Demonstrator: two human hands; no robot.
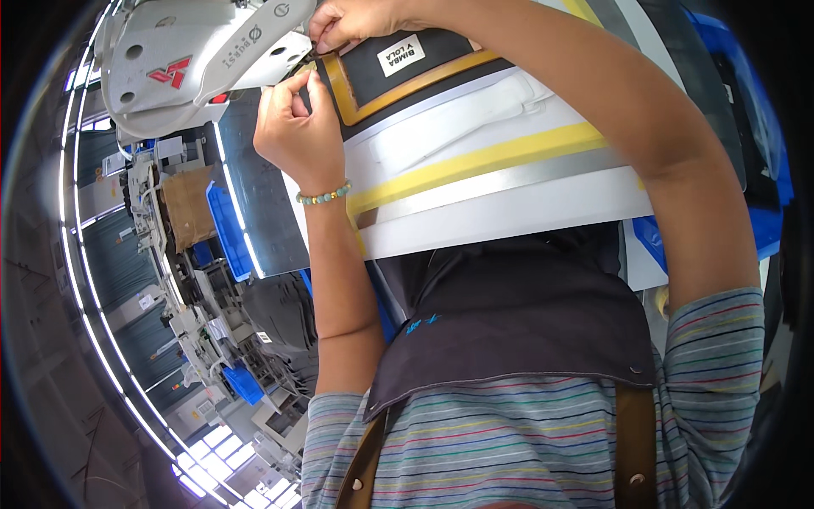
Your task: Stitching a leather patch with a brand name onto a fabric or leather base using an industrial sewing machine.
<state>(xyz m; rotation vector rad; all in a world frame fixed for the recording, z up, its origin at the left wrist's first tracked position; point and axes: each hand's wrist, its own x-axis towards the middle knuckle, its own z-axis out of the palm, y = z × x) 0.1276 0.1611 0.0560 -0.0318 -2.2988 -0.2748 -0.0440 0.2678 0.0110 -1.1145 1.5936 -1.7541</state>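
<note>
My left hand (303, 127) is raised beside the sewing machine head, thumb and forefinger pinched together. What lies between those fingertips is too small to make out. Across from it, my right hand (360, 21) has its fingers curled and pressed together at the corner of an amber-brown frame (346, 95). Whether a thread or an edge is in them I cannot tell. Within the frame lies a black fabric panel (369, 78) bearing a white printed label (400, 55). The white sewing machine (182, 64) reaches over the work from the left; its needle area is partly hidden by my fingers.
Clear plastic sheet (458, 119) lies on the white worktop (509, 222), which has yellow tape strips (483, 161) and a metal strip. A blue bin (229, 229) stands left, blue plastic (767, 110) right. Dark cut pieces (284, 310) and more machines are beyond.
</note>
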